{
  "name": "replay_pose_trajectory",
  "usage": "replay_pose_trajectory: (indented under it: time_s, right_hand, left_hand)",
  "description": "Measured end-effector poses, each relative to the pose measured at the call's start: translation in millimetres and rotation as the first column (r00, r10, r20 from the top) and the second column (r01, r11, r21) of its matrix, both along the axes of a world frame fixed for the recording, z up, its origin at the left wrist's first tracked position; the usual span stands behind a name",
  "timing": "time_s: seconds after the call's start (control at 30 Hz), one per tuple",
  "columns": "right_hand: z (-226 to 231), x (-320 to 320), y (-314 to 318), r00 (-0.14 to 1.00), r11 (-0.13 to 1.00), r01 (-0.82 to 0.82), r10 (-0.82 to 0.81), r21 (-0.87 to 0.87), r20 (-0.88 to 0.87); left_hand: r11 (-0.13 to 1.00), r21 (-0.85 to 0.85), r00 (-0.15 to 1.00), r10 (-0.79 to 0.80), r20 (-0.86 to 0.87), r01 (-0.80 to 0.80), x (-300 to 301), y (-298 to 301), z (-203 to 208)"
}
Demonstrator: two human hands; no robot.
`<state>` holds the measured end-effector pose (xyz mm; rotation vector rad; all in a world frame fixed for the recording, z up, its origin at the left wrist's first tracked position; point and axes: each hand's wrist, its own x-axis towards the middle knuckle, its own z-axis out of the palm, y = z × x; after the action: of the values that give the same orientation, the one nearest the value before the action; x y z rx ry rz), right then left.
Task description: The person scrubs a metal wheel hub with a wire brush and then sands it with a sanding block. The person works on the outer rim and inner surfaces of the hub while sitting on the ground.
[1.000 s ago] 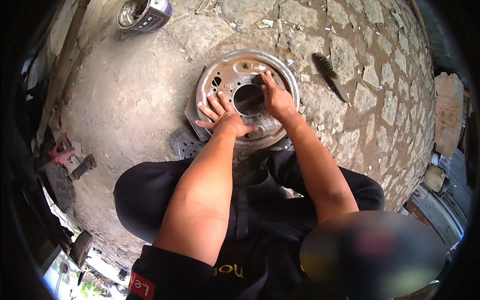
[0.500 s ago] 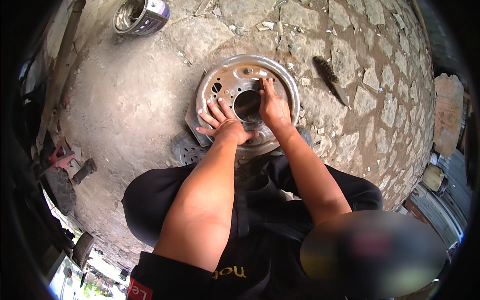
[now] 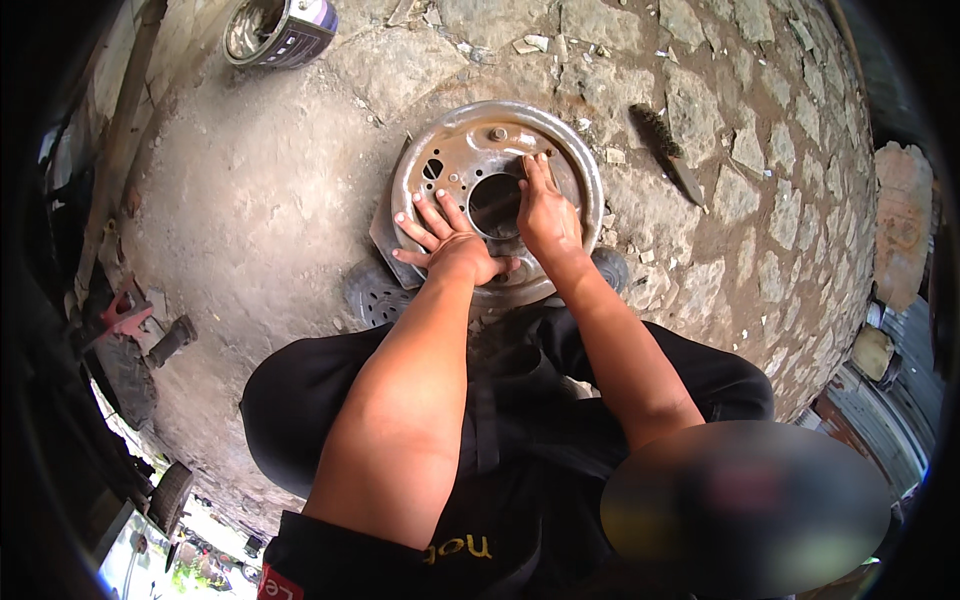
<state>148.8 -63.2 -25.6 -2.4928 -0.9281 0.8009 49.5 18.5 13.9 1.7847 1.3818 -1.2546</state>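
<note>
A round metal brake backing plate (image 3: 470, 133), rust-brown inside with a shiny grey rim, lies before my feet. It has a large centre hole, smaller holes and a bolt head near its far edge. My left hand (image 3: 452, 243) presses on its near left part, fingers spread. On the right side of the centre hole rests my right hand (image 3: 548, 210), its fingers held together and pointing away from me. A small brown edge shows at those fingertips; what it belongs to is mostly hidden under them. Beneath the plate, a flat grey piece (image 3: 385, 235) sticks out at the left.
A wire brush (image 3: 667, 155) lies on the stone floor (image 3: 738, 195) to the right. At the far left stands an open can (image 3: 282, 33). A red metal part (image 3: 127, 312) and a dark cylindrical piece (image 3: 170, 341) lie at the left. My shoes flank the plate's near side.
The view has shifted slightly. My left hand keeps its spread hold on the plate, and my right hand stays beside the centre hole with barely any visible movement.
</note>
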Motion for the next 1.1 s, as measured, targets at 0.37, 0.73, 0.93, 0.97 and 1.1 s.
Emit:
replay_pose_trajectory:
  time_s: [0.37,0.73,0.93,0.97,1.1]
  right_hand:
    - [-4.6,6.3,4.8,1.0,1.0,0.002,-0.002,0.013,0.012]
    - [-14.2,16.8,11.5,1.0,0.999,0.001,-0.003,0.054,0.029]
    - [-11.3,12.2,-8.5,1.0,0.997,-0.026,0.026,0.079,-0.006]
    - [-9.1,14.0,-5.0,1.0,0.998,-0.022,0.023,0.056,-0.016]
    - [-18.0,15.9,2.3,1.0,0.997,0.029,-0.029,0.078,-0.006]
  left_hand:
    - [1.0,-0.021,0.999,0.014,0.031,-0.013,-3.1,-0.7,1.4]
    - [1.0,-0.007,0.999,0.002,0.047,-0.002,-3.5,-0.4,-5.6]
    - [1.0,-0.024,1.0,0.016,0.026,-0.015,-3.1,-0.9,-2.1]
    - [1.0,-0.019,0.999,0.021,0.027,-0.02,-3.4,-1.6,-3.0]
    - [1.0,-0.018,1.0,0.001,0.025,0.0,-1.3,-4.0,-7.7]
